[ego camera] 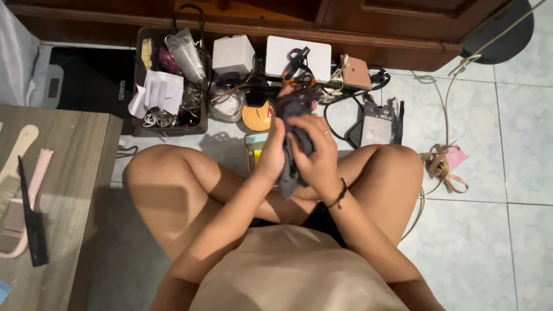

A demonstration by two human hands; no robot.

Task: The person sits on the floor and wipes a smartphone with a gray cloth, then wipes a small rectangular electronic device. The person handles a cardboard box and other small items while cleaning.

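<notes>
Left hand [272, 151] and right hand [318, 156] both clamped on a dark grey cloth [291, 144], fingers curled into it, held up over the crossed legs. Hands nearly touching each other, cloth bunched between them; one end hangs down below the palms, other end sticks up past the fingertips. Right wrist has a black band [340, 196].

Floor beyond the knees, just behind the cloth: round orange-topped tin [256, 117], white box [233, 55], flat white box [298, 56] with black straps on it, small brown box [356, 72]. Dark tray [167, 80] to the left, full of clutter with white paper on top.

Table [63, 190] on the person's left carries a black comb [31, 222] and a pink brush [26, 198]. Well apart from both hands.
</notes>
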